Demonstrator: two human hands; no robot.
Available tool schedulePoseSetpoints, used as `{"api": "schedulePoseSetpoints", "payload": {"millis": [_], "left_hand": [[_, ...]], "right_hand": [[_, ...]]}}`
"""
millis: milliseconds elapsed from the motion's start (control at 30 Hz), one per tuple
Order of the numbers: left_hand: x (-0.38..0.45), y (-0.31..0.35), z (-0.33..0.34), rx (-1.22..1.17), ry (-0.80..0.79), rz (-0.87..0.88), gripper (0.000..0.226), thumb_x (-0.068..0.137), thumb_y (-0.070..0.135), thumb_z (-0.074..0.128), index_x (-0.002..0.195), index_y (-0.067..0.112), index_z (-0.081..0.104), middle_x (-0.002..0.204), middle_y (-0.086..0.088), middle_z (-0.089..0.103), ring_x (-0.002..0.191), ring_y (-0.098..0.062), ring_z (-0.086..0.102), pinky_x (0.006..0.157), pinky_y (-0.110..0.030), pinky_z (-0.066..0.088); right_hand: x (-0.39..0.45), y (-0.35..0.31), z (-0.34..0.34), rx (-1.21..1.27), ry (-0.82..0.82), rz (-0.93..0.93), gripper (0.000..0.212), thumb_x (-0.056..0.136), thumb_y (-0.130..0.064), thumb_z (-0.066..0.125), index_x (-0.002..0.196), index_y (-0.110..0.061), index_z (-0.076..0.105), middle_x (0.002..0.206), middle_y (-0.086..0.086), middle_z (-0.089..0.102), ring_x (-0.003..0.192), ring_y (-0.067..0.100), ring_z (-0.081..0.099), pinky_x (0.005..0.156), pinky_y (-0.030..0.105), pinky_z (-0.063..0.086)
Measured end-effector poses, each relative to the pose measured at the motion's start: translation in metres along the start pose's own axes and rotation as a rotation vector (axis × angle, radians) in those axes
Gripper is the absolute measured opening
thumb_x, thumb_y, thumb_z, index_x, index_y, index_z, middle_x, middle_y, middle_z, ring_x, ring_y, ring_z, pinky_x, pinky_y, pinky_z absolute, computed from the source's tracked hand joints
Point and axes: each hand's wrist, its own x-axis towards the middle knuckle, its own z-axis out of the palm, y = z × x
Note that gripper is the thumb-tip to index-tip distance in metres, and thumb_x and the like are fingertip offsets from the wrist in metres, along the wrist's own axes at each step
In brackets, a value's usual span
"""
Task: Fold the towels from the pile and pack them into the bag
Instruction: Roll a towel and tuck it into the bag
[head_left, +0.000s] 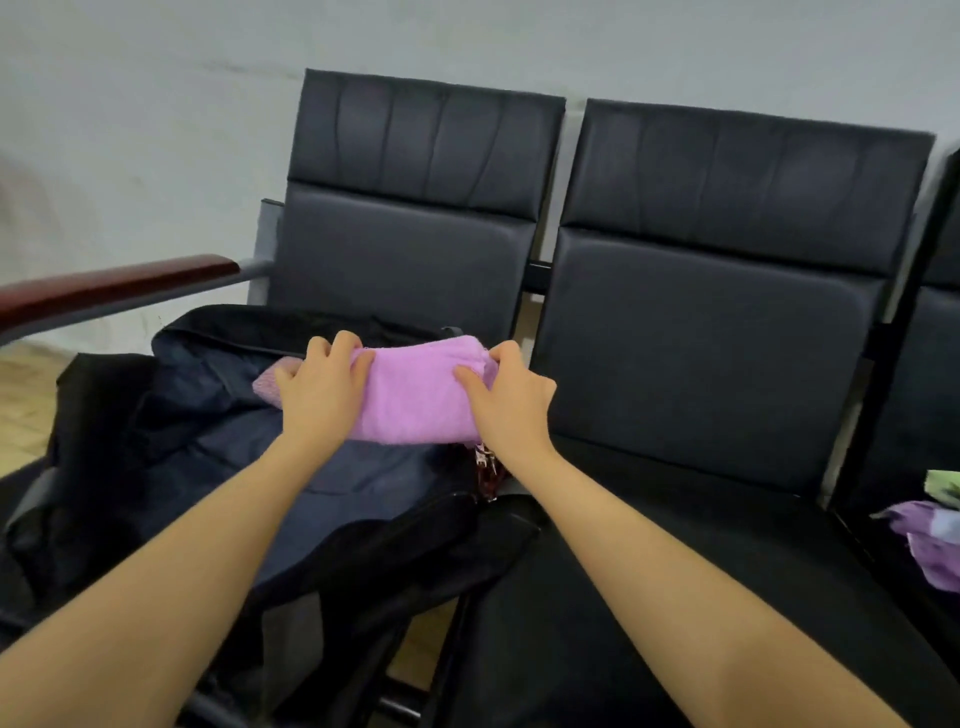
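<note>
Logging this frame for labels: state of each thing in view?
Pink towel: folded, held at both ends over the bag.
Left hand: gripping the towel's left end.
Right hand: gripping the towel's right end.
Bag: open, lying on the left seat.
Second towel: partly hidden inside the bag.
Towel pile: unfolded, crumpled on the far right seat.
Middle seat: nothing on it.

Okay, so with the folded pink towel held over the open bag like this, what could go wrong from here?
1. The pink towel is pinched only at its ends by the left hand and right hand; its fold may loosen as it goes in.
2. The bag sags softly, so its opening could collapse.
3. It may rumple the towel already inside.
</note>
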Motion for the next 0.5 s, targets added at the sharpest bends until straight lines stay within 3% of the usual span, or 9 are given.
{"api": "schedulePoseSetpoints", "payload": {"millis": [100, 200, 300, 500], "left_hand": [[0.027, -0.029, 0.025, -0.015, -0.026, -0.034, 0.030, 0.100, 0.034, 0.040, 0.116, 0.012, 0.055, 0.112, -0.013, 0.054, 0.099, -0.034, 0.052, 0.091, -0.043, 0.028], [0.050, -0.041, 0.051, -0.050, -0.062, -0.039, 0.030, 0.101, 0.034, 0.039, 0.117, 0.014, 0.054, 0.114, -0.011, 0.052, 0.100, -0.035, 0.053, 0.092, -0.042, 0.026], [0.067, -0.040, 0.083, -0.071, -0.099, 0.010, 0.028, 0.101, 0.033, 0.039, 0.117, 0.015, 0.053, 0.113, -0.010, 0.051, 0.102, -0.033, 0.052, 0.090, -0.039, 0.024], [0.081, -0.031, 0.143, -0.138, -0.137, 0.083, 0.027, 0.101, 0.031, 0.040, 0.116, 0.014, 0.054, 0.113, -0.008, 0.053, 0.106, -0.028, 0.049, 0.088, -0.036, 0.023]], "right_hand": [[0.027, 0.003, 0.036, -0.033, -0.015, -0.046, 0.021, 0.096, -0.034, 0.054, 0.104, -0.016, 0.045, 0.074, -0.013, 0.042, 0.091, 0.014, 0.025, 0.092, 0.037, 0.033], [0.053, 0.019, 0.056, -0.112, 0.024, -0.093, 0.023, 0.097, -0.031, 0.053, 0.108, -0.011, 0.047, 0.073, -0.015, 0.040, 0.074, 0.011, 0.022, 0.100, 0.042, 0.032], [0.070, 0.040, 0.063, -0.266, 0.063, -0.142, 0.022, 0.099, -0.029, 0.049, 0.109, -0.010, 0.047, 0.084, -0.005, 0.054, 0.070, 0.002, 0.032, 0.107, 0.036, 0.023], [0.093, 0.090, 0.078, -0.477, 0.149, -0.111, 0.017, 0.098, -0.032, 0.049, 0.101, -0.016, 0.044, 0.087, -0.002, 0.065, 0.085, 0.020, 0.057, 0.098, 0.030, 0.016]]}}
